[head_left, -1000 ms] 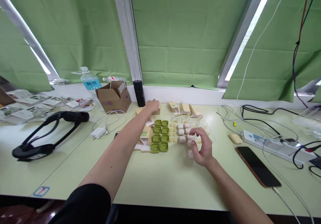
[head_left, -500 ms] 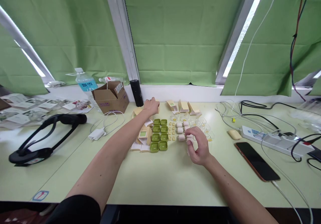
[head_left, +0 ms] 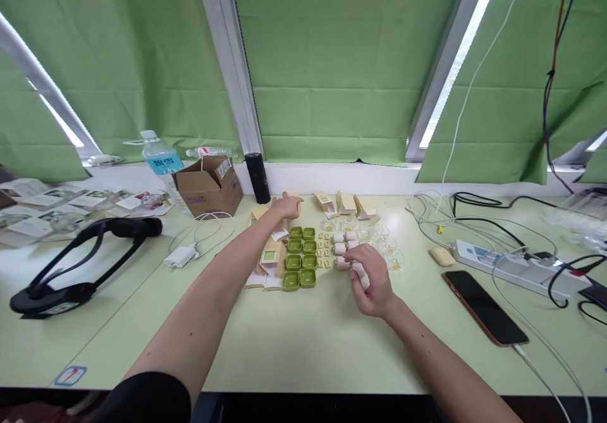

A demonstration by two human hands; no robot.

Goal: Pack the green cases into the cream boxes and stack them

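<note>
My left hand (head_left: 286, 207) reaches to the back of the layout, over folded beige cards (head_left: 260, 213), its fingers stretched to the right and partly hidden. Just behind it shows the edge of another beige card (head_left: 293, 193). My right hand (head_left: 372, 281) hovers at the front of the pale pink cylinders (head_left: 339, 248), thumb and fingers curved but apart. One cylinder (head_left: 358, 270) shows between thumb and fingers; contact is unclear. Between my hands stand two columns of green square dishes (head_left: 308, 277) and small yellow pieces (head_left: 323, 246). Clear plastic pieces (head_left: 392, 258) with yellow centres lie to the right.
Three beige folded cards (head_left: 346, 203) stand at the back. On the left are a cardboard box (head_left: 208, 189), black cylinder (head_left: 257, 178), water bottle (head_left: 161, 157), white charger (head_left: 181, 256) and black headset (head_left: 90, 246). A phone (head_left: 484, 308), power strip (head_left: 507, 268) and cables lie right.
My right hand has shifted slightly left and down among the pink cylinders. My left hand has lowered a little, its fingers now flatter and pointing right. The view has moved slightly.
</note>
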